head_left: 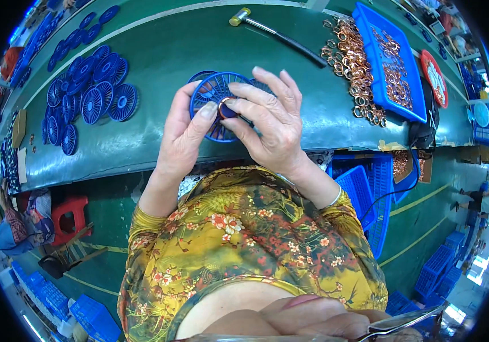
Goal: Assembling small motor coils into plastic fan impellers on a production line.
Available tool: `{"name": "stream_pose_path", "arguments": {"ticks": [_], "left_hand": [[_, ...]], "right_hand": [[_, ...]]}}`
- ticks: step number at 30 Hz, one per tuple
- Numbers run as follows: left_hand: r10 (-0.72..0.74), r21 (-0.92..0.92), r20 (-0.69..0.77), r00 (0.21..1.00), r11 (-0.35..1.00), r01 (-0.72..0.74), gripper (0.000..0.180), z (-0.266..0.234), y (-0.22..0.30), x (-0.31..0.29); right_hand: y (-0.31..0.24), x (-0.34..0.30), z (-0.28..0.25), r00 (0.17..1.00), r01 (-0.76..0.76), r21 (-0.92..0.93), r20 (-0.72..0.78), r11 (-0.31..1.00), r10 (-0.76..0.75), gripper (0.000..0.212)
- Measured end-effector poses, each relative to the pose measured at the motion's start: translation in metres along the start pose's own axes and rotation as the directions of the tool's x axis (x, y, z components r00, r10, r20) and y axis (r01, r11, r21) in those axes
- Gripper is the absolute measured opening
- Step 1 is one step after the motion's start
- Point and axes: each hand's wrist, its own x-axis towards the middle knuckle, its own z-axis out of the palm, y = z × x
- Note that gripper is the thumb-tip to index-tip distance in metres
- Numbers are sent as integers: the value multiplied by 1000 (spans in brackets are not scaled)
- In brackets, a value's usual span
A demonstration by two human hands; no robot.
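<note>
A blue plastic spoked wheel (213, 86) is held up over the near edge of the green bench, facing me. My left hand (181, 134) grips its left rim, the thumb pressing near the hub. Against the hub sits a copper-coloured ring (221, 107), pinched between the thumb and fingers of my right hand (275, 122). How far the ring is seated around the hub cannot be told. Behind my hands, parts of other blue wheels (201, 75) show on the bench, mostly hidden.
Several blue wheels (88, 85) are heaped at left. A mallet (278, 39) lies at the far side. Loose copper rings (350, 54) spread beside a blue tray (378, 85) holding more rings. A red round tray (426, 62) stands beyond; blue crates (378, 222) sit below the bench.
</note>
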Motion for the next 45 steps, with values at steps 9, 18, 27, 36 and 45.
{"name": "stream_pose_path", "arguments": {"ticks": [9,18,27,36,45], "left_hand": [[-140,-51,131,981,988,148,46,-5,1,-9],[-184,28,179,966,983,182,48,-1,-4,-12],[356,603,-169,919,775,-190,45,-9,-32,-8],[-86,122,-158,984,987,106,41,8,-26,-2],[-234,-189,-63,970,957,219,34,10,-32,-7]], "right_hand": [[1,5,-19,977,3,104,211,995,-25,31],[17,-8,-17,955,-148,458,296,877,7,20],[62,-8,-21,868,-496,273,190,824,460,30],[58,6,-32,979,10,60,204,998,-22,37],[18,-14,-6,980,-157,114,138,981,141,27]]}}
